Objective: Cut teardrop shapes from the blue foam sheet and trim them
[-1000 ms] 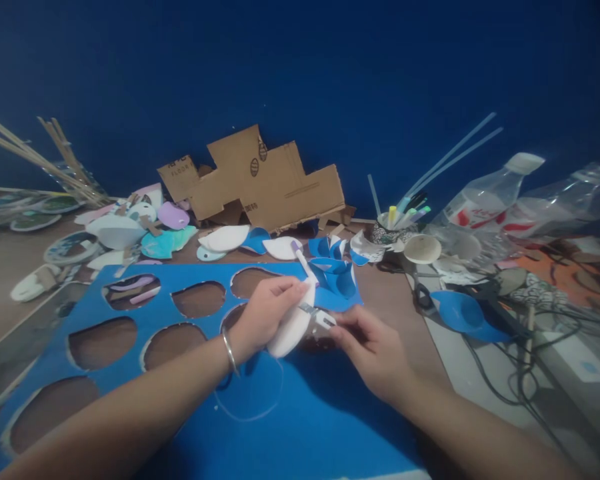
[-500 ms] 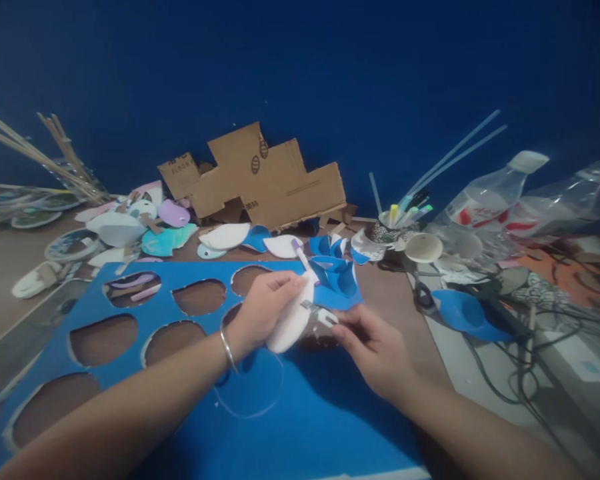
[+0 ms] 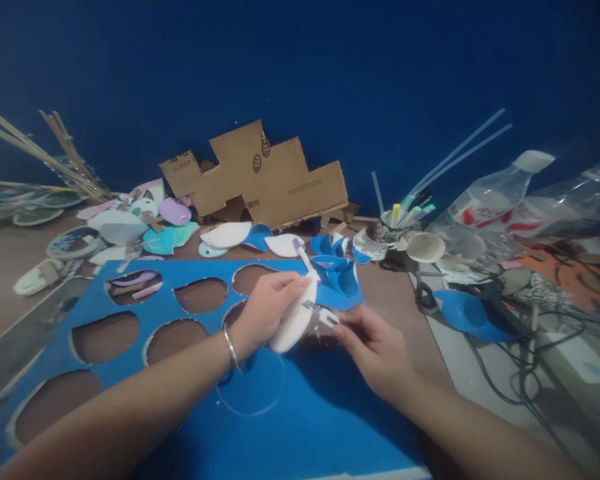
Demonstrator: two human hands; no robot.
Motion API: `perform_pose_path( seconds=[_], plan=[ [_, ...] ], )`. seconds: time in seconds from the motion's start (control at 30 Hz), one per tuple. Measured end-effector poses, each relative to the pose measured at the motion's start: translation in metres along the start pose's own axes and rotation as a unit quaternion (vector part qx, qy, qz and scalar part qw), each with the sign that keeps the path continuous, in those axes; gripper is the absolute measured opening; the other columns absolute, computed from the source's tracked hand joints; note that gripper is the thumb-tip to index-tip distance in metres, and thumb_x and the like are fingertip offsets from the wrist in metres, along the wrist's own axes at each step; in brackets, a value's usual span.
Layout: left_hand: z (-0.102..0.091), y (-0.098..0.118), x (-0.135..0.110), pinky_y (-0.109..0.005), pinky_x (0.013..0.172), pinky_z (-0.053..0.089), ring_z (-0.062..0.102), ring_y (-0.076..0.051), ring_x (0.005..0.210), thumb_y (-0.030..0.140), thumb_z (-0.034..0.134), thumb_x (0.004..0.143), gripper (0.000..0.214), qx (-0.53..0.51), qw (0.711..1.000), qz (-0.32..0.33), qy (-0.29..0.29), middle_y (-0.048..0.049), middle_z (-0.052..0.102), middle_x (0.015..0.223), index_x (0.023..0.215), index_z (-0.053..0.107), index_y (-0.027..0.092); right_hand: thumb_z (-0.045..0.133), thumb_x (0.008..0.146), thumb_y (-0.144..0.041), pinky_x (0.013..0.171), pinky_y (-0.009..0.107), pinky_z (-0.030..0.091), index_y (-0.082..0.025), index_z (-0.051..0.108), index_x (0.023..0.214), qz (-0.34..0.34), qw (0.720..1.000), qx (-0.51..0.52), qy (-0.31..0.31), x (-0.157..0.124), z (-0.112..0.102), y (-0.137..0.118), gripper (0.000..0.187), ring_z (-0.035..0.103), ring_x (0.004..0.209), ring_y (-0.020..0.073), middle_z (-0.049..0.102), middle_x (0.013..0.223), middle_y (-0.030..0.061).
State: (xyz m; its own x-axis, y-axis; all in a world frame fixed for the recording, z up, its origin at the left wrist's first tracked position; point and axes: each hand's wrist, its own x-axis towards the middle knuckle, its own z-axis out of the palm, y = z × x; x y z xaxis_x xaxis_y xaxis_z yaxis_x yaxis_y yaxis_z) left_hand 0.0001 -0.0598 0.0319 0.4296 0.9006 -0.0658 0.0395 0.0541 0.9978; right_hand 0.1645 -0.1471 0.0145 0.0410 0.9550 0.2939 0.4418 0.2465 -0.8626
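Note:
Near the middle of the view, my left hand (image 3: 270, 310) is closed, pinching a white teardrop-shaped cutout (image 3: 295, 323) by its upper edge. A thin white strip with a purple end (image 3: 303, 252) stands up from the cutout's top. My right hand (image 3: 373, 343) is closed on the end of what looks like a small white utility knife (image 3: 329, 319) with a slot along it. Its grey tip meets the cutout's right side. Beneath both hands lies a blue foam sheet (image 3: 260, 443) with several teardrop holes. Curled blue pieces (image 3: 343, 280) rest just behind.
Cut cardboard (image 3: 280, 180) leans against the blue wall. White, purple and teal cutouts (image 3: 170, 237) lie at back left. A pen cup (image 3: 395, 230), plastic bottles (image 3: 500, 190), a blue piece (image 3: 465, 312) and black cables (image 3: 500, 393) sit at right. A thin clear loop (image 3: 250, 415) lies on the sheet.
The view has shifted very slightly. The small white knife sits at a slightly different angle in my right hand; both hands keep their grip and nearly the same places.

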Motion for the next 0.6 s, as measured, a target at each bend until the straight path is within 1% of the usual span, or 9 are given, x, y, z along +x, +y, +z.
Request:
perform_pose_path(
  seconds=[0.2, 0.37, 0.53, 0.6],
  plan=[
    [0.0001, 0.0012, -0.0004, -0.019, 0.043, 0.03, 0.039, -0.007, 0.046, 0.042, 0.057, 0.08, 0.034, -0.004, 1.0, -0.002, 0.001, 0.0044, 0.047, 0.053, 0.059, 0.053, 0.016, 0.057, 0.083, -0.03, 0.053, 0.02, 0.046, -0.021, 0.058, 0.073, 0.009, 1.0, 0.017, 0.002, -0.0012, 0.0012, 0.0014, 0.013, 0.061, 0.058, 0.0118, 0.067, 0.065, -0.0027],
    [0.0015, 0.0011, -0.0005, -0.019, 0.043, 0.031, 0.039, -0.007, 0.046, 0.043, 0.057, 0.079, 0.035, -0.002, 1.0, -0.004, -0.002, 0.0039, 0.047, 0.053, 0.058, 0.052, 0.016, 0.056, 0.083, -0.031, 0.053, 0.02, 0.046, -0.021, 0.058, 0.072, 0.013, 1.0, 0.02, -0.002, -0.0014, 0.0015, 0.0016, 0.015, 0.06, 0.057, 0.0115, 0.066, 0.064, -0.0022],
    [0.0007, 0.0014, 0.0015, -0.02, 0.045, 0.032, 0.04, -0.008, 0.048, 0.045, 0.055, 0.079, 0.034, 0.007, 1.0, 0.003, 0.015, 0.0031, 0.049, 0.056, 0.061, 0.054, 0.016, 0.058, 0.083, -0.03, 0.054, 0.021, 0.045, -0.021, 0.058, 0.073, 0.009, 1.0, 0.015, -0.001, -0.004, 0.0032, 0.001, 0.014, 0.059, 0.058, 0.0113, 0.064, 0.065, -0.0022],
    [0.0004, 0.0006, 0.0021, -0.02, 0.046, 0.033, 0.041, -0.008, 0.05, 0.045, 0.055, 0.079, 0.034, 0.021, 1.0, 0.006, 0.016, 0.0027, 0.05, 0.057, 0.061, 0.054, 0.016, 0.059, 0.082, -0.03, 0.055, 0.021, 0.046, -0.021, 0.059, 0.073, 0.021, 0.999, 0.033, -0.005, -0.0058, 0.0043, 0.0018, 0.013, 0.059, 0.059, 0.012, 0.064, 0.065, -0.0016]
  ],
)
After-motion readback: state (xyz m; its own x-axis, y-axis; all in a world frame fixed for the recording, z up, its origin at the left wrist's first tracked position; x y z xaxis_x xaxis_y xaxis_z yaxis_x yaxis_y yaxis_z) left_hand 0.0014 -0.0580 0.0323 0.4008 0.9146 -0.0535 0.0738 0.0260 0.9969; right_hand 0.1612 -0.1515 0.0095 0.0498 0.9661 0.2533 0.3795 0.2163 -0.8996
